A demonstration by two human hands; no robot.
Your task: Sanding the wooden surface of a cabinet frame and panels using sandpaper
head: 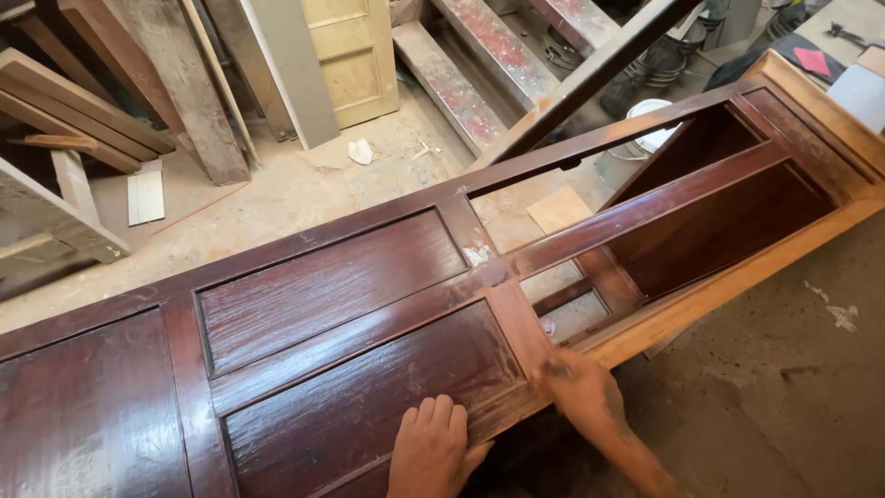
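Two hands rest on a long dark red-brown varnished wooden panelled door (323,304) that lies flat and slants across the sandy workshop floor (304,184). Leftmost, rough grey planks (111,101) lean against one another. The left hand (431,450) lies palm down, fingers flat and close together, on the door's lower panel, gripping nothing. The right hand (576,383), blurred, presses on the door's near rail by its bare pale edge; whether it holds anything I cannot tell.
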